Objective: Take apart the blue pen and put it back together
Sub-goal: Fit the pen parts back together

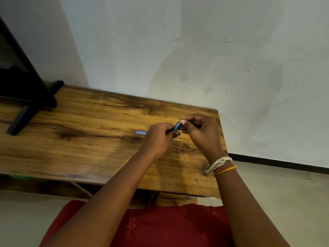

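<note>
Blue plastic shows between both hands: the blue pen (176,126) is held just above the wooden tabletop (89,122), the left hand (160,136) closed around its body while the right hand (199,129) fingers (183,123) pinch its far end. A bluish part (140,132), probably the cap, lies left of the hands, so disassembly or reassembly seems underway. Next likely calls for a steady twist or pull along the pen's axis.

a wooden table (80,132) stands against a pale, scuffed wall (195,50); light tiled floor (277,189) lies right of the grip.
</note>
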